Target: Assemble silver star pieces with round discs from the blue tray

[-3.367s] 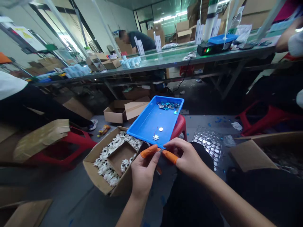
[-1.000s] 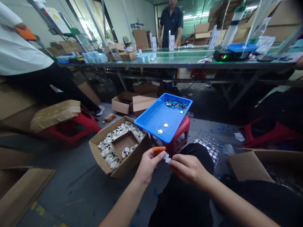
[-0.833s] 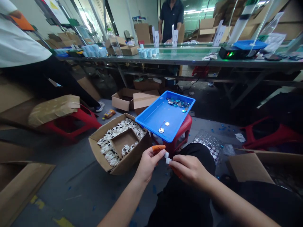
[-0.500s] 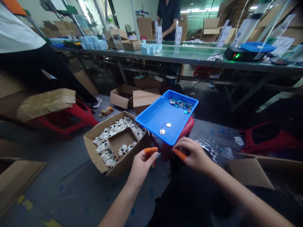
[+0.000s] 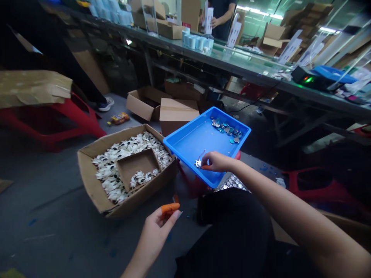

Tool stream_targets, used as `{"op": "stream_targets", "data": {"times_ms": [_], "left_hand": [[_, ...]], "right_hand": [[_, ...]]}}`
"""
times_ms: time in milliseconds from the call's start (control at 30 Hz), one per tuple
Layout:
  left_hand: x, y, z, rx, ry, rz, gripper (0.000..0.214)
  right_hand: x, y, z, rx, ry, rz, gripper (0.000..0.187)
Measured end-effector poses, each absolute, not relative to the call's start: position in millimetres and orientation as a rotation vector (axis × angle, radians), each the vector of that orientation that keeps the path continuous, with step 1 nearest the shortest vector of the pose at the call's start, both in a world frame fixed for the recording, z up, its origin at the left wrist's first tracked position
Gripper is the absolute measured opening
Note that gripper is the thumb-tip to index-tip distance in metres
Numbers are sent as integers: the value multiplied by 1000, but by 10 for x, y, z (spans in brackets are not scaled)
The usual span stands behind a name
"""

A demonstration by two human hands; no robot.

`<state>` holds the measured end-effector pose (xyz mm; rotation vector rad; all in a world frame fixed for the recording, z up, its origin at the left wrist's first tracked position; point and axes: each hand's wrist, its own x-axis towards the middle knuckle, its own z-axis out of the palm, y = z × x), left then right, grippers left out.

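My right hand [image 5: 216, 161] is inside the near end of a blue plastic tray [image 5: 185, 139], fingers bent together and pointing down. Right beside its fingertips lies a small silvery ship's-wheel-shaped piece [image 5: 198, 164] with a thin reddish strand. Whatever is under those fingers is hidden. Several round silver and blue discs [image 5: 226, 129] lie in the tray's far corner. Lower down, away from the tray, my left hand [image 5: 159, 226] is closed in a pinch with orange finger covers on. A bluish bit shows at its thumb tip, too small to name.
Left of the tray stands a carton [image 5: 89, 173] full of white spiky pieces with dark round centres, a smaller open box [image 5: 136, 160] among them. A red stool [image 5: 194, 181] supports the tray. Behind runs a long workbench [image 5: 226, 54], where another person's hand [image 5: 213, 22] touches a white card.
My right hand has moved forward into the tray, over the spot where a pale round disc lay. My left hand has shifted down and left, still pinched. The view has tilted.
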<state>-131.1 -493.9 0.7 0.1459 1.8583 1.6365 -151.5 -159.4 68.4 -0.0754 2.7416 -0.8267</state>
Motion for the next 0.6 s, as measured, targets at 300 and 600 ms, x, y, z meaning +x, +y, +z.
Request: {"op": "stream_targets", "data": {"times_ms": [300,600], "left_hand": [[-1347,-4978,-185,103,1829,1608,54],[-1388,-4977,-221,82,1838,1585,58]], "right_hand": [[-1721,-1492,594,-69,2681,-828,11],[-1799,-1472,529,-2,2700,-697,13]]}}
